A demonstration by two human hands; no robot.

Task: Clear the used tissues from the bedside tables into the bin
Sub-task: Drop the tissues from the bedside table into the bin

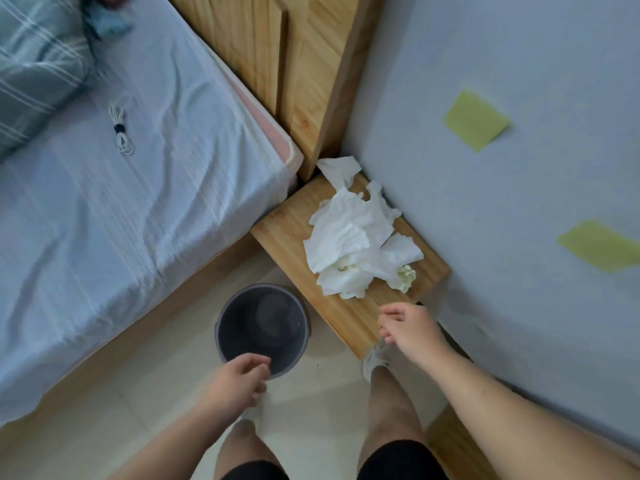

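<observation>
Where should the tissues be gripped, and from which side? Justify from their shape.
Grip: the crumpled middle of the tissues, from above on the near side. They lie loose and flat on the table, and the wall closes the right side.

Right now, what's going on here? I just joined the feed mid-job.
A person stands over a wooden bedside table set between the bed and the wall. A pile of crumpled tissues lies on it, untouched. The dark bin sits on the floor beside the table, with no tissue showing inside. The right hand hovers over the table's near end, the left hand over the bin's near rim. Both hands hold nothing.
</observation>
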